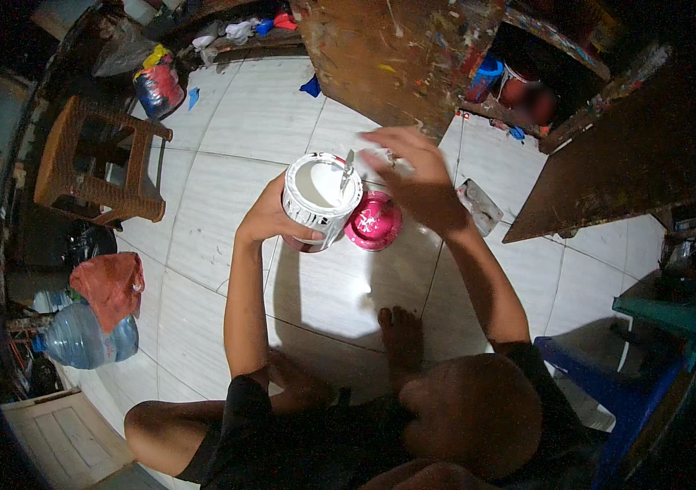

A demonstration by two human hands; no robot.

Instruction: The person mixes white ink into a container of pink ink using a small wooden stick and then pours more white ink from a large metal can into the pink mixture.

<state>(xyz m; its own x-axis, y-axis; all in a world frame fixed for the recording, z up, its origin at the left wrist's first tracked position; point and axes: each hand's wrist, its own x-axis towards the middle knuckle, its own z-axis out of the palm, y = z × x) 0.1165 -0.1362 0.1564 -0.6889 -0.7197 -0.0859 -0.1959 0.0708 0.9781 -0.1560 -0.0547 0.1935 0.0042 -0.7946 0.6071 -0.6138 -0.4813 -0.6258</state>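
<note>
My left hand [270, 216] is wrapped round the side of a paint can [299, 219], held tilted above the tiled floor. White paint [321, 181] shows inside, and white drips coat the can's rim and wall. A narrow metal blade-like tool [347, 174] leans in the can against its right edge. Just right of the can, my right hand [409, 167] hovers with fingers stretched and apart, somewhat blurred; I see nothing held in it. Below lies a glossy bright-pink round thing [374, 220], partly behind the can; whether it is a lid or a shallow tub I cannot tell.
A brown woven-pattern stool [103, 163] stands at the left, above a large water bottle [91, 335] and a red plastic bag [111, 286]. Paint-stained wooden boards [397, 57] stand ahead. A flat whitish piece [478, 208] lies right of my wrist; a blue stool [609, 380] is lower right.
</note>
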